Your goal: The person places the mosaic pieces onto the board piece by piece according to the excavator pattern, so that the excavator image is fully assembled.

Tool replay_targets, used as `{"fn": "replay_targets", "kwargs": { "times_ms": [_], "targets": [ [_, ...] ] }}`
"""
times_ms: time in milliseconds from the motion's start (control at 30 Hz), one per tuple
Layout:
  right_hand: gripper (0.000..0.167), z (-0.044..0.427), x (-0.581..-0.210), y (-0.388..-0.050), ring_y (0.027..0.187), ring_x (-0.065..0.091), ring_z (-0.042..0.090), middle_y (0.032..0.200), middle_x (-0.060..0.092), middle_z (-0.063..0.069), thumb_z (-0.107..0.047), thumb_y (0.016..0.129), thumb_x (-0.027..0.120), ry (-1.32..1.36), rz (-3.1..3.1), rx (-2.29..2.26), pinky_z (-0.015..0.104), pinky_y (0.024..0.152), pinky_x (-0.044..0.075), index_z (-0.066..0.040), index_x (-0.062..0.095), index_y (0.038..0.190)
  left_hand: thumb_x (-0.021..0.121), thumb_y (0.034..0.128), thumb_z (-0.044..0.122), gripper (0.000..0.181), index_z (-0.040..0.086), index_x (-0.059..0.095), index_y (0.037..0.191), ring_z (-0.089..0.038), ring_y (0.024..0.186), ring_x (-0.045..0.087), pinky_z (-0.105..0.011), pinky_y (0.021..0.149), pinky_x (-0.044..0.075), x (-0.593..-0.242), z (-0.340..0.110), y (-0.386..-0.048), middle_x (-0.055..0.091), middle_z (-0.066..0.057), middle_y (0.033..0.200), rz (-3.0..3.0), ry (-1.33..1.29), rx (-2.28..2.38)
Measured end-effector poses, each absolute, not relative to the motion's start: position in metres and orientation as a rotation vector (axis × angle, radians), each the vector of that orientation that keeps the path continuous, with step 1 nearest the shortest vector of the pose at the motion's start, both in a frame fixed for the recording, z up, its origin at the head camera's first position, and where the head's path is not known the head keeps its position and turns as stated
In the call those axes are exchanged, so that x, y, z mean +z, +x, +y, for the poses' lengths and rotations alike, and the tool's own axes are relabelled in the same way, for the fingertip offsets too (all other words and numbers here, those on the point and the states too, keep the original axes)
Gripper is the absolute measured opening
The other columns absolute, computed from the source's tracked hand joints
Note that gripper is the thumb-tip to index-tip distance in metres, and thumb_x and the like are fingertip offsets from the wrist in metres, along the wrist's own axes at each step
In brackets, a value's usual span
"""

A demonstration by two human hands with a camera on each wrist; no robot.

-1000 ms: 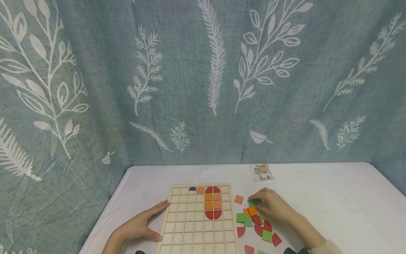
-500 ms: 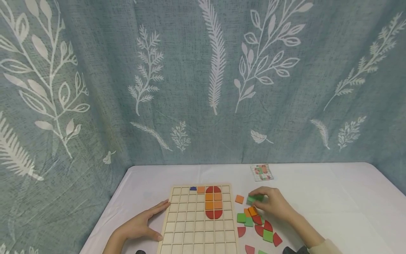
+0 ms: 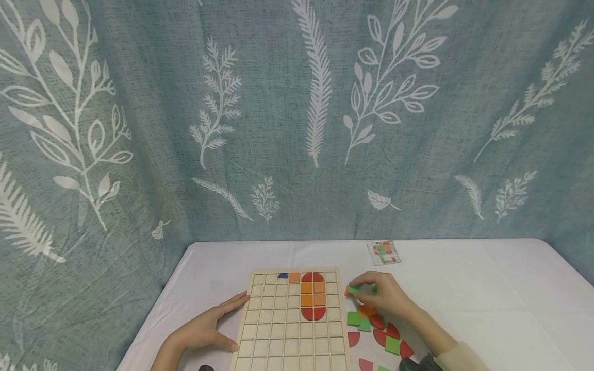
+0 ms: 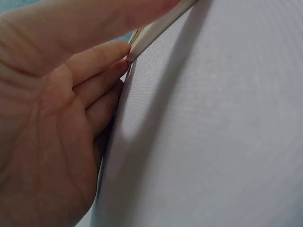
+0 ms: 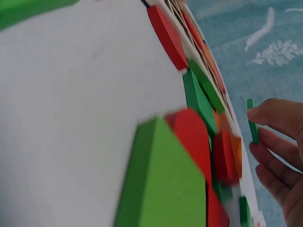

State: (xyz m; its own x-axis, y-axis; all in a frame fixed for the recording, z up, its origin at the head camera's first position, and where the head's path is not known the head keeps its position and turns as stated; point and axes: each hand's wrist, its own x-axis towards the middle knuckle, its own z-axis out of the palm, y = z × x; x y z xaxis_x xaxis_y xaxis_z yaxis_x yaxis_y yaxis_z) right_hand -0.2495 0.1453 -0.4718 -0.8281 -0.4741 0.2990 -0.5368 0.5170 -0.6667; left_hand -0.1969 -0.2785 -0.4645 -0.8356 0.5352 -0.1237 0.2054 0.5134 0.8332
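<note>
Left hand (image 3: 202, 327) spread against gridded board (image 3: 291, 331), right hand (image 3: 388, 292) pinching green piece (image 5: 253, 130).

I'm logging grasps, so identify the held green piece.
The green piece pinched by the right hand, beside the board; other green pieces lie outside its grip.

Matt wood-look grid bd (image 3: 278, 331), smooth painted-look pcs (image 3: 353, 318); woven cloth curtain (image 3: 278, 129), smooth matt tbl cloth (image 3: 482, 288)

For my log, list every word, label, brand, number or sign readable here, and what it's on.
None can be read in any view.
Card: coloured pattern; any print is too small to read.
Board: no lettering visible.
Curtain: white plant motifs, no writing visible.
</note>
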Motion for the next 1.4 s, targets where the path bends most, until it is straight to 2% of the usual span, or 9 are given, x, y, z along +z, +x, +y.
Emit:
{"fn": "replay_targets", "kwargs": {
  "times_ms": [133,233,367,467,533,900,1100,1333,1400],
  "targets": [
    [0.017,0.130,-0.470,-0.253,0.090,0.062,0.010,0.096,0.069,-0.004,-0.009,0.079,0.070,0.949,-2.656,1.220,0.033,0.081,0.050,-0.012,0.071,0.095,0.080,0.0656,0.026,0.094,0.013,0.032,0.145,0.012,0.128,0.012,-0.031,0.107,0.019,-0.463,-0.279,-0.196,0.020,-0.015,0.152,2.384,0.620,1.255],
    [0.017,0.116,-0.469,-0.256,0.092,0.063,0.013,0.097,0.069,-0.002,-0.009,0.080,0.069,1.019,-2.640,1.247,0.032,0.080,0.051,-0.010,0.071,0.097,0.080,0.0656,0.027,0.093,0.013,0.032,0.145,0.010,0.129,0.012,-0.024,0.105,0.019,-0.462,-0.280,-0.196,0.020,-0.015,0.152,2.376,0.612,1.265],
    [0.018,0.098,-0.468,-0.259,0.094,0.063,0.017,0.098,0.070,0.001,-0.009,0.080,0.069,1.101,-2.629,1.256,0.030,0.079,0.051,-0.009,0.071,0.099,0.081,0.0654,0.026,0.093,0.012,0.033,0.144,-0.018,0.140,0.013,-0.022,0.104,0.019,-0.461,-0.279,-0.195,0.020,-0.016,0.152,2.379,0.607,1.258],
    [0.019,0.084,-0.468,-0.262,0.094,0.064,0.015,0.097,0.070,0.000,-0.011,0.080,0.070,1.121,-2.630,1.227,0.029,0.081,0.050,-0.009,0.072,0.098,0.081,0.0645,0.026,0.093,0.010,0.034,0.144,-0.043,0.137,0.012,-0.017,0.102,0.019,-0.459,-0.278,-0.196,0.021,-0.017,0.151,2.395,0.615,1.238],
    [0.018,0.075,-0.469,-0.264,0.093,0.064,0.014,0.097,0.070,-0.001,-0.011,0.079,0.071,1.134,-2.625,1.215,0.028,0.082,0.049,-0.010,0.072,0.097,0.081,0.0637,0.026,0.094,0.009,0.034,0.143,-0.047,0.135,0.012,-0.016,0.102,0.019,-0.459,-0.278,-0.196,0.022,-0.018,0.151,2.409,0.621,1.220],
    [0.016,0.033,-0.464,-0.274,0.092,0.064,0.016,0.096,0.070,0.002,-0.013,0.082,0.069,1.182,-2.705,1.040,0.024,0.078,0.050,-0.007,0.072,0.097,0.081,0.0646,0.027,0.095,0.007,0.032,0.144,-0.047,0.135,0.010,-0.007,0.097,0.015,-0.456,-0.276,-0.196,0.019,-0.018,0.151,2.390,0.604,1.201],
    [0.015,0.021,-0.462,-0.276,0.095,0.064,0.017,0.096,0.070,0.003,-0.012,0.083,0.068,1.242,-2.746,0.853,0.024,0.082,0.049,-0.006,0.072,0.096,0.081,0.0644,0.028,0.096,0.008,0.032,0.144,-0.024,0.140,0.011,-0.006,0.096,0.013,-0.458,-0.276,-0.197,0.018,-0.017,0.152,2.383,0.608,1.214],
    [0.012,0.016,-0.461,-0.274,0.095,0.063,0.017,0.096,0.070,0.003,-0.008,0.082,0.068,1.294,-2.727,0.723,0.022,0.083,0.048,-0.006,0.074,0.092,0.081,0.0638,0.028,0.096,0.008,0.032,0.144,-0.033,0.139,0.013,-0.007,0.097,0.014,-0.457,-0.276,-0.196,0.019,-0.016,0.152,2.393,0.600,1.209],
    [0.011,0.015,-0.460,-0.272,0.096,0.063,0.017,0.098,0.069,0.003,-0.009,0.083,0.067,1.298,-2.740,0.675,0.022,0.083,0.048,-0.006,0.074,0.091,0.081,0.0637,0.028,0.096,0.008,0.032,0.144,-0.029,0.140,0.013,-0.008,0.097,0.015,-0.457,-0.277,-0.196,0.020,-0.016,0.152,2.394,0.596,1.208]
  ]
}}
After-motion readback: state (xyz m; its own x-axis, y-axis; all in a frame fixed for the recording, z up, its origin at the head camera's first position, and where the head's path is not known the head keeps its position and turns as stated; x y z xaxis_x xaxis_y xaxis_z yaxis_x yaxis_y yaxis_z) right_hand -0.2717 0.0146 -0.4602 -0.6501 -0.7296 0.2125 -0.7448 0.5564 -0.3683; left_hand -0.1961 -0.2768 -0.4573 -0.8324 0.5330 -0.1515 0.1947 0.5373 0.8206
